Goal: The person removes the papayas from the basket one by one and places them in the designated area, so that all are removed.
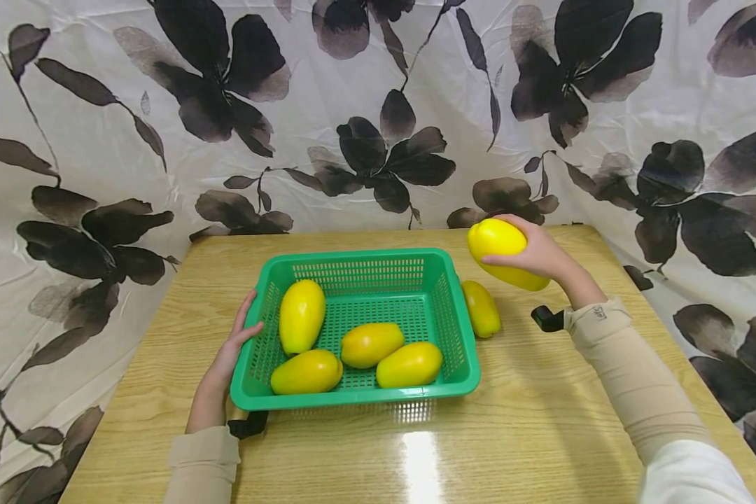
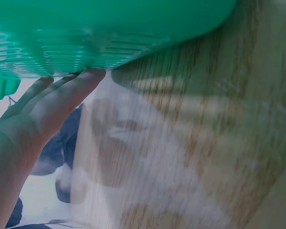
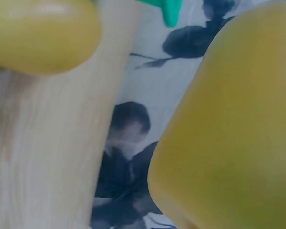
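My right hand grips a large yellow oblong fruit, holding it up over the right back of the table. In the right wrist view this smooth fruit fills the right side. Below it, a smaller yellow fruit lies on the table against the basket's right side. Straight fingers of my left hand rest along the left side of the green plastic basket, the thumb over its rim. Inside are a large yellow fruit at the left and several smaller orange-yellow ones towards the front.
The wooden table runs beneath the basket and ends at the back against a white cloth printed with dark flowers. Black wrist-camera mounts stick out beside both sleeves.
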Demonstrator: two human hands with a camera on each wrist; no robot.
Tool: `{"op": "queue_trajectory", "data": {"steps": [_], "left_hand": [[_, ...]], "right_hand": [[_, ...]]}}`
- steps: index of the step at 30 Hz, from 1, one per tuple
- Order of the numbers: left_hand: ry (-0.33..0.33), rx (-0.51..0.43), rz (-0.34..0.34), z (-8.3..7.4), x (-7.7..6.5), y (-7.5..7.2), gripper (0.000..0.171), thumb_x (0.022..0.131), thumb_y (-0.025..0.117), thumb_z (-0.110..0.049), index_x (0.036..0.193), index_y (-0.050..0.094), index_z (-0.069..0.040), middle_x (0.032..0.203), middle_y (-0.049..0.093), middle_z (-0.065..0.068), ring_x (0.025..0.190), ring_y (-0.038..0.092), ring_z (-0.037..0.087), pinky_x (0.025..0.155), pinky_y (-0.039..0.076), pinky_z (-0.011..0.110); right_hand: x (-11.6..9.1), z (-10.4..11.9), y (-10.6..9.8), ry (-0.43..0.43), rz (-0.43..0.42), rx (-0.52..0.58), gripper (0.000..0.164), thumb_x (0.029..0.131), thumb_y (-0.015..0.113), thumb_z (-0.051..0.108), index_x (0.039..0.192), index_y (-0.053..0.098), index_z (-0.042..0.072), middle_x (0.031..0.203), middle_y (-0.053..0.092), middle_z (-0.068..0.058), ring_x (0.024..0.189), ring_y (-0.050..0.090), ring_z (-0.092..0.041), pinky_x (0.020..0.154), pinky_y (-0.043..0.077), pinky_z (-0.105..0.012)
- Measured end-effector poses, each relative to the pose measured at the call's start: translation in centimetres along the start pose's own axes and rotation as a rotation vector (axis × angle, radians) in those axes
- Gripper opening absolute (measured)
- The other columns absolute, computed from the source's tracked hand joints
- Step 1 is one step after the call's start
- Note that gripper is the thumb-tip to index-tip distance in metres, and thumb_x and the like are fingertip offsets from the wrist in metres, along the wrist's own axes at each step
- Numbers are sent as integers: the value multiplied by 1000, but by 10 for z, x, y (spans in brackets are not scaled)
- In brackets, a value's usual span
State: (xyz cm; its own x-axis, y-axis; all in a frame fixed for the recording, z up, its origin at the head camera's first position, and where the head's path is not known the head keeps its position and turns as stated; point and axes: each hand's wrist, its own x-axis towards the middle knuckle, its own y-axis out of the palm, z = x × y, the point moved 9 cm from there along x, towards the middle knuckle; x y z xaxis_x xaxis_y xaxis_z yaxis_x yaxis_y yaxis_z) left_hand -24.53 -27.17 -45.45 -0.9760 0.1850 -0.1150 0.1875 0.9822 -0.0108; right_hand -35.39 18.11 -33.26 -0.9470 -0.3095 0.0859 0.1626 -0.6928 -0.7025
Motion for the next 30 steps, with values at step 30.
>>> {"op": "queue_trajectory", "data": {"steps": [30], "left_hand": [[0, -58, 12, 0, -2, 1, 60, 101, 30, -19, 146, -6, -35, 152, -15, 3, 134, 6, 34, 85, 40, 21]], "right_hand": [[-15, -74, 25, 105, -121, -10, 78, 74, 73, 43, 136, 40, 10, 123, 50, -20, 99, 50, -34, 80, 42, -48]]}}
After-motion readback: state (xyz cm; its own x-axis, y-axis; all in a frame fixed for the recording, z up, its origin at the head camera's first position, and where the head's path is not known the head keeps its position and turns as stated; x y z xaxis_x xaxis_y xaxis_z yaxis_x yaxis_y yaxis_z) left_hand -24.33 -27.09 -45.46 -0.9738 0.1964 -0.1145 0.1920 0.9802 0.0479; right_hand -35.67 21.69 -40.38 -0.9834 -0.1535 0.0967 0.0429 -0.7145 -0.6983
